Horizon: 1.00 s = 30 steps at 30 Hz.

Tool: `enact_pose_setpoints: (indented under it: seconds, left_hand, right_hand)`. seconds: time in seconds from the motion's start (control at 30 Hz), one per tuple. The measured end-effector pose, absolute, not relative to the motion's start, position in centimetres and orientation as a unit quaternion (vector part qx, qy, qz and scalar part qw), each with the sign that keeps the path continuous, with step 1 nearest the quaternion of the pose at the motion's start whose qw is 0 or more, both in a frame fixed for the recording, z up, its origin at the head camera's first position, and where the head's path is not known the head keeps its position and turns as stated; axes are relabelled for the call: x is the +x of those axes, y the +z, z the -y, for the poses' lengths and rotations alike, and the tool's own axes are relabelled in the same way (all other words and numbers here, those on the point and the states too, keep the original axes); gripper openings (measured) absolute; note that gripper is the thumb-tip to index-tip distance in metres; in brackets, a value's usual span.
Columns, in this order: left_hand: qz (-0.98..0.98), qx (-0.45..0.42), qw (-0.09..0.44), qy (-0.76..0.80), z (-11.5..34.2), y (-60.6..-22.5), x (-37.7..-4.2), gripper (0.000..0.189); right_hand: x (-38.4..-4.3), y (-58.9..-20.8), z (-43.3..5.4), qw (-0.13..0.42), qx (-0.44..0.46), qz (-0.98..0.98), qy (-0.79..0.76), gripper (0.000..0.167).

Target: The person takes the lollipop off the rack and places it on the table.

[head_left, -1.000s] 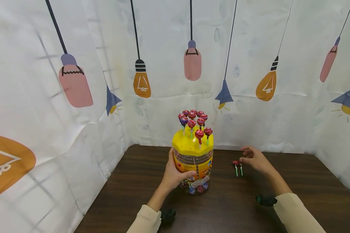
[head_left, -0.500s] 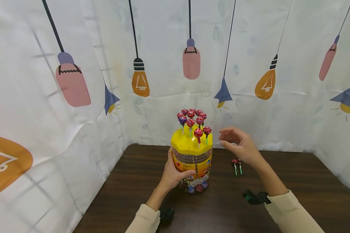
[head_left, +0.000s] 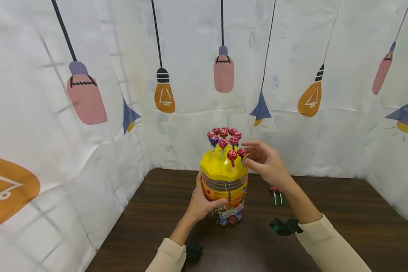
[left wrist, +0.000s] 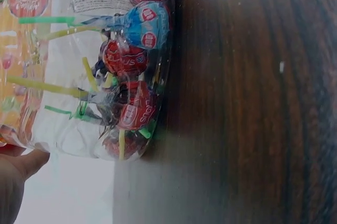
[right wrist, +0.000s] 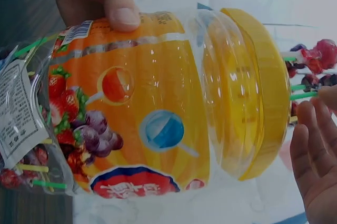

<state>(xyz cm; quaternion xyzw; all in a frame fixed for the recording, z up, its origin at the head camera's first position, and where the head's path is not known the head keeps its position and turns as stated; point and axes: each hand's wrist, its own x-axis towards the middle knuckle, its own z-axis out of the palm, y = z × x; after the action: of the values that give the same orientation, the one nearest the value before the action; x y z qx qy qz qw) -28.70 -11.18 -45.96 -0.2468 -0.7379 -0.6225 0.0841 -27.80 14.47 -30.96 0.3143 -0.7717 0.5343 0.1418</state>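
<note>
A clear plastic jar (head_left: 224, 198) of lollipops, with a yellow lid (head_left: 221, 168), stands upright on the table. Several wrapped lollipops (head_left: 223, 143) stick up from the lid, most red and one purple. My left hand (head_left: 200, 204) grips the jar's side, its thumb across the orange label (right wrist: 158, 87). At the lid's right edge, my right hand (head_left: 266, 162) pinches a lollipop by its green stick (right wrist: 304, 96), which meets the lid; fingers hide part of it. In the left wrist view, more lollipops (left wrist: 139, 105) show through the jar's bottom.
Two lollipops (head_left: 275, 194) lie on the dark wooden table (head_left: 323, 204), right of the jar and partly behind the right forearm. A white curtain (head_left: 197, 94) printed with lamps hangs behind and to the left. Dark wrist cameras (head_left: 285, 226) sit on both wrists.
My right hand has risen from beside the two lollipops on the table and moved left to the lid's right edge. The left hand and jar have stayed in place.
</note>
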Motion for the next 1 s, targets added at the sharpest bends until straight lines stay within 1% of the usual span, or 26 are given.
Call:
enact_pose_setpoints:
  seconds: [0.43, 0.77, 1.0]
  left_hand:
    - [0.737, -0.263, 0.06, -0.619, 11.7, -45.6, -28.9, 0.113]
    - [0.746, -0.262, 0.061, -0.61, 12.2, -45.7, -29.2, 0.11]
    - [0.741, -0.263, 0.054, -0.616, 12.2, -45.8, -29.2, 0.107]
  right_hand:
    - [-28.1, -31.1, -14.3, 0.151, 0.324, 0.756, 0.548, 0.043]
    - [-28.2, -30.5, -14.0, 0.178, 0.349, 0.714, 0.58, 0.039]
    - [-28.2, -30.0, -14.7, 0.195, 0.355, 0.701, 0.587, 0.038]
